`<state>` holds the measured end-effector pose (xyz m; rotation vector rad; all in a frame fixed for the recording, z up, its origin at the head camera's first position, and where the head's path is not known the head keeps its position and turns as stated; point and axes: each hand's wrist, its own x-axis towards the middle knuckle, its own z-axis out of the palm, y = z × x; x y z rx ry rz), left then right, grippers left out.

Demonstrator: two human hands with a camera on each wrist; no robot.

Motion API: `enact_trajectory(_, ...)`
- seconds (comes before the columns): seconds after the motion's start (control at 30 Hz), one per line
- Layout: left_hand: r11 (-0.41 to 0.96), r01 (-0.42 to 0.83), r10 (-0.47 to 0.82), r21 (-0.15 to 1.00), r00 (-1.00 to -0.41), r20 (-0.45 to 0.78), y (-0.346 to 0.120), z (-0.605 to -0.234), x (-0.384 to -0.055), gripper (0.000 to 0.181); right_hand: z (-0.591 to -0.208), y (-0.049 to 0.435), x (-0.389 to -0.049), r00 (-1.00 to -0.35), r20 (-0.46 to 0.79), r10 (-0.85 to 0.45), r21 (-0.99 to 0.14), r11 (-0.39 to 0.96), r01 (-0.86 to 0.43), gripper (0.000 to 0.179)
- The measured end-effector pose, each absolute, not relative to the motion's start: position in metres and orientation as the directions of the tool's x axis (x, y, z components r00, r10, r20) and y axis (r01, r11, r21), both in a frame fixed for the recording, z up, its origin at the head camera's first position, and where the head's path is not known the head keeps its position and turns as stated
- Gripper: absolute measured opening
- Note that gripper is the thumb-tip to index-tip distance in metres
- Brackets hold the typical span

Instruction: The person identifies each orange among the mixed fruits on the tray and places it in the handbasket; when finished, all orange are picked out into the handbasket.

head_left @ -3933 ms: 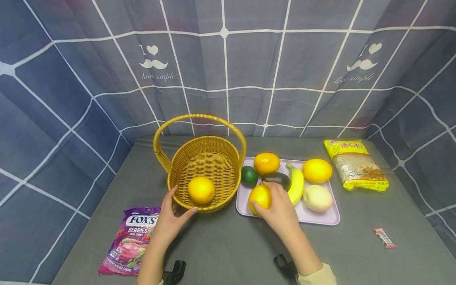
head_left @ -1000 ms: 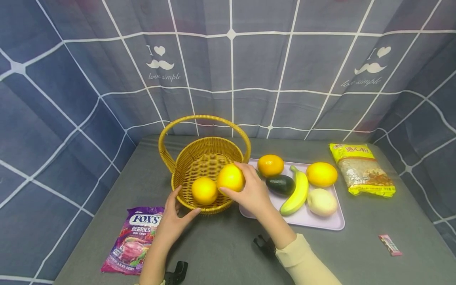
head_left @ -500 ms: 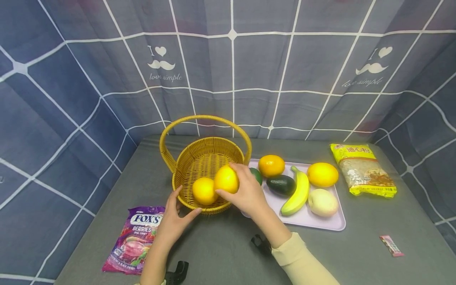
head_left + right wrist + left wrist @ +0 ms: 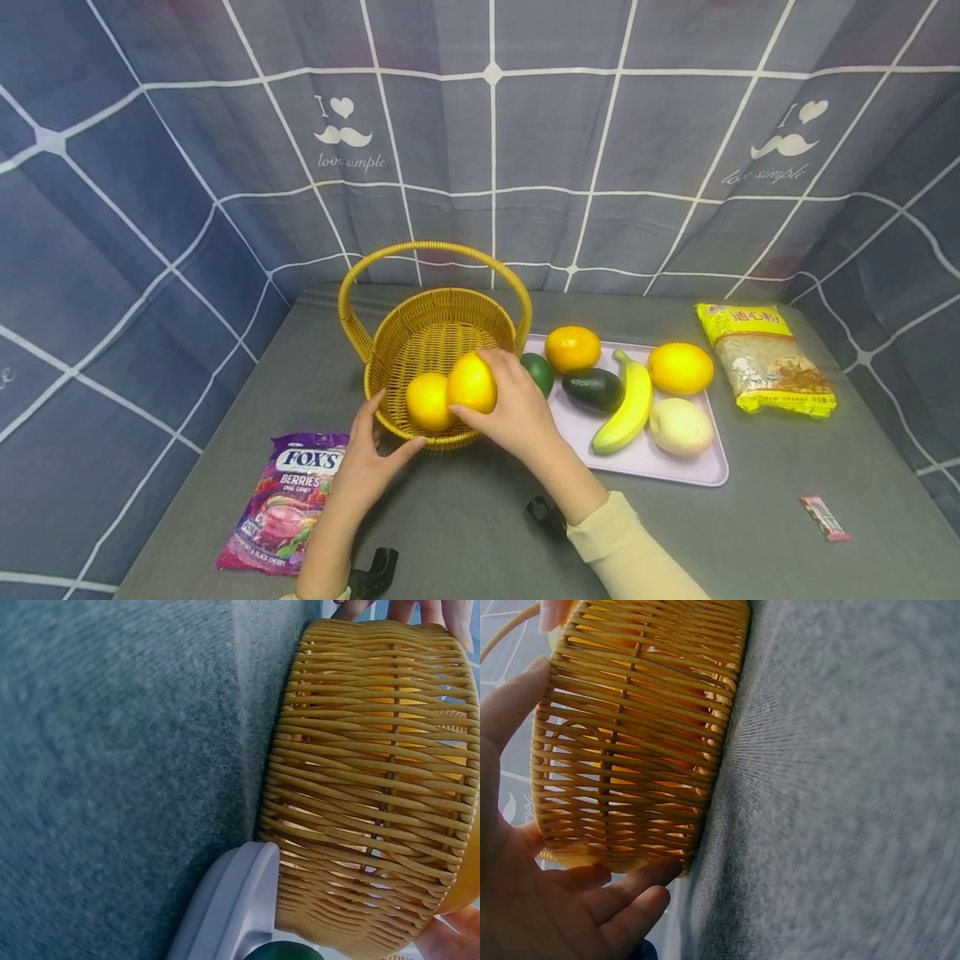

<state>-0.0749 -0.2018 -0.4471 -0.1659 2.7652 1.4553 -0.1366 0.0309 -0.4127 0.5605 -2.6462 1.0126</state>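
Observation:
In the head view, my right hand (image 4: 517,408) grips an orange (image 4: 472,383) between thumb and fingers, over the near right part of the wicker basket (image 4: 442,308). Another orange (image 4: 428,402) lies inside, and the held one overlaps it in view; whether they touch I cannot tell. My left hand (image 4: 367,467) holds the basket's near left side, thumb at the rim. The left wrist view shows the fingers of that left hand (image 4: 562,900) spread along the woven wall (image 4: 622,750). From the right wrist, the basket (image 4: 375,772) hides most of the held orange (image 4: 465,870).
Right of the basket, a lilac tray (image 4: 660,471) bears a banana (image 4: 628,404), a dark avocado (image 4: 592,389), a green fruit (image 4: 537,373), a peach (image 4: 681,427) and two orange-yellow fruits (image 4: 572,348). Around lie a candy bag (image 4: 285,504), a yellow food packet (image 4: 765,358) and a small wrapped sweet (image 4: 825,518).
My right hand took an orange from the tray's near left corner and carried it left over the basket. Over the last second it shifted slightly further left and down. The left hand stays at the basket.

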Motion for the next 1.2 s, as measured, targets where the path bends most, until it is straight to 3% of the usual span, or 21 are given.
enact_trajectory(0.67,0.546,-0.062,-0.079,0.836,-0.997,-0.023,-0.202,-0.451,-0.075,0.096,-0.422,0.028,-0.135,-0.879,0.376,-0.293,-0.521,0.718,-0.462,0.079)
enact_trajectory(1.2,0.557,-0.088,-0.086,0.826,-0.995,-0.048,-0.201,-0.449,-0.074,0.096,-0.412,0.044,-0.13,-0.892,0.378,-0.247,-0.61,0.658,-0.441,0.073)
